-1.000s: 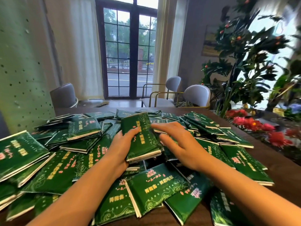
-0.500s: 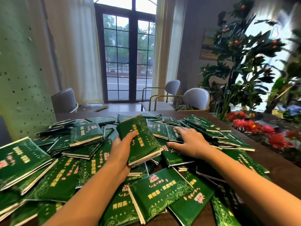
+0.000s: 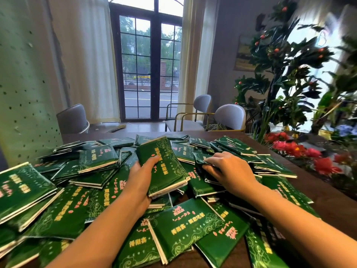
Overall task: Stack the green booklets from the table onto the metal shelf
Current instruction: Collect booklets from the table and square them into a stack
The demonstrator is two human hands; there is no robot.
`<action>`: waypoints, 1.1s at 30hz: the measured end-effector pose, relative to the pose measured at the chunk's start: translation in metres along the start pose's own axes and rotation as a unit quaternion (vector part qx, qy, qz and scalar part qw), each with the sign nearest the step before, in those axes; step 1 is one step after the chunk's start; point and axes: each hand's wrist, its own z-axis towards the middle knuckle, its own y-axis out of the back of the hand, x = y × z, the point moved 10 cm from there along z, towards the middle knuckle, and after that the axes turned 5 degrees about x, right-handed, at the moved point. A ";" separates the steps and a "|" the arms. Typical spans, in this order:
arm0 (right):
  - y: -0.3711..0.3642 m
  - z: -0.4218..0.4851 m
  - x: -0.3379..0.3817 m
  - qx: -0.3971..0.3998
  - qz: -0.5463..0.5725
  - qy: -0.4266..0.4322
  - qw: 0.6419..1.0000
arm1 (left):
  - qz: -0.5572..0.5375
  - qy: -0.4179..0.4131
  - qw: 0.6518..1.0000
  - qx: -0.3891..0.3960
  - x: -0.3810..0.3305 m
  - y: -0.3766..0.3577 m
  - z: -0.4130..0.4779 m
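We see many green booklets (image 3: 63, 213) lying in a loose heap that covers most of the dark wooden table (image 3: 332, 202), some flat and some leaning on each other. The left hand (image 3: 141, 178) grips a small stack (image 3: 166, 169) of these booklets near the middle of the heap. Its thumb lies on top of the green cover, and the other fingers go below the stack, where we cannot see them. The stack is tilted, with its far end higher, and its near white edge is lifted above the booklets under it. Just beside it the right hand (image 3: 233, 171) is palm down on the heap. Its fingers (image 3: 209, 168) are bent and closed on the edge of a single booklet (image 3: 200, 157), which seems pinched between the thumb and the fingertips; how firm this hold is we cannot tell. This booklet touches the others around it. Behind the table stand three grey chairs (image 3: 229, 117) and a tall dark-framed window (image 3: 149, 70) with pale curtains. On the right is a leafy plant (image 3: 286, 74), with red flowers (image 3: 289, 147) near the table edge.
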 end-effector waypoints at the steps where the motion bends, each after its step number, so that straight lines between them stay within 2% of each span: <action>1: 0.004 -0.002 0.000 -0.024 0.016 0.003 1.000 | 0.002 -0.001 1.000 0.000 0.000 0.000 0.000; 6: 0.029 -0.009 -0.020 -0.150 0.148 -0.044 0.977 | 0.006 -0.001 1.000 0.006 0.000 -0.001 0.000; 10: 0.044 -0.018 -0.042 -0.234 0.309 -0.121 0.914 | 0.005 0.002 1.000 0.011 0.001 -0.002 -0.001; 17: 0.030 -0.018 -0.041 -0.204 0.521 -0.200 0.805 | 0.034 -0.004 0.999 -0.006 0.002 -0.003 -0.001; 21: 0.017 -0.014 -0.016 -0.158 0.614 -0.194 0.748 | 0.058 -0.015 0.998 -0.026 0.001 0.000 0.000; 23: 0.015 -0.013 -0.004 -0.144 0.627 -0.191 0.742 | 0.045 -0.014 0.998 -0.029 0.002 0.000 0.000; 25: 0.016 -0.013 0.008 -0.130 0.624 -0.171 0.751 | 0.021 -0.014 0.999 -0.026 0.004 0.000 0.002; 33: 0.012 -0.009 0.057 -0.055 0.516 -0.063 0.852 | -0.027 -0.004 0.999 -0.033 0.005 0.000 0.004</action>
